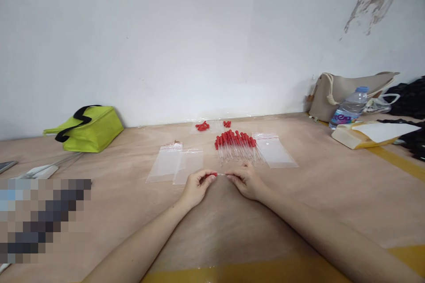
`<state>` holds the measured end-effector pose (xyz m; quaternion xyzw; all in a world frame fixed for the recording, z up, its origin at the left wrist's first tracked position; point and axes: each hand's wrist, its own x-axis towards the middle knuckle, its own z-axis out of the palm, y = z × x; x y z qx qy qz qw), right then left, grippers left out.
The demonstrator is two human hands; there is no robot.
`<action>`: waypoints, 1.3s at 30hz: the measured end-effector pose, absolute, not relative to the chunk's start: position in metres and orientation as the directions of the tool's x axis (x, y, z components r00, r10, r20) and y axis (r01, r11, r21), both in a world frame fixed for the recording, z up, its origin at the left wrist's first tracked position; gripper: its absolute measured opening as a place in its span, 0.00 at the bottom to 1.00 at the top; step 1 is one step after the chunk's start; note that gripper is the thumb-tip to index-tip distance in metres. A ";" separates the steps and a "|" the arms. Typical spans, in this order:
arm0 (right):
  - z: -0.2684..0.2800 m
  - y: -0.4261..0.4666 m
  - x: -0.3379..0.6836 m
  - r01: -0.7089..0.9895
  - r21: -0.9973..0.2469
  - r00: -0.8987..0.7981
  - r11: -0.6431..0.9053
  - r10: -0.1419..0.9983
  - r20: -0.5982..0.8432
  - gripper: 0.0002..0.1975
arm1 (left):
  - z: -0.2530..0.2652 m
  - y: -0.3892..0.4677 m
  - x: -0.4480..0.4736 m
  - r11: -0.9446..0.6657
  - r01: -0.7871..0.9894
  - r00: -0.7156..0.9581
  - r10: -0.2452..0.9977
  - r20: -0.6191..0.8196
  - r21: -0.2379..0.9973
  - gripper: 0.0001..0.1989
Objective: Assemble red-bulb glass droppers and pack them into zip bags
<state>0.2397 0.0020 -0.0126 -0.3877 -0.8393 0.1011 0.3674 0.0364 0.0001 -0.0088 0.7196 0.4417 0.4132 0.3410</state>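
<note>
My left hand is closed around a red rubber bulb, only its end showing past the fingers. Facing it, my right hand pinches a thin clear pipette tube that meets the bulb's end. How deep the tube sits in the bulb cannot be made out. Just beyond my hands lies a row of droppers, red bulbs pointing to the wall and clear tubes toward me. Farther back are loose red bulbs on clear plastic, with a smaller group of bulbs beside them.
Clear zip bags lie left of the droppers, another zip bag right. A lime-green bag stands at left. At right are a water bottle, a beige bag and a yellow-white packet. A wall bounds the table.
</note>
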 end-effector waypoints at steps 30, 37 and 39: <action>-0.007 -0.008 0.223 0.630 -0.267 -0.475 0.729 0.635 0.610 0.10 | -0.006 -0.010 0.039 -0.431 0.426 0.339 0.891 0.301 0.795 0.09; 0.001 -0.001 0.227 0.653 -0.220 -0.495 0.725 0.628 0.601 0.11 | -0.008 0.003 0.036 -0.339 0.329 0.212 0.936 0.281 0.882 0.09; 0.002 0.000 0.232 0.684 -0.205 -0.475 0.701 0.640 0.604 0.11 | -0.006 0.005 0.036 -0.300 0.258 0.160 0.951 0.266 0.918 0.10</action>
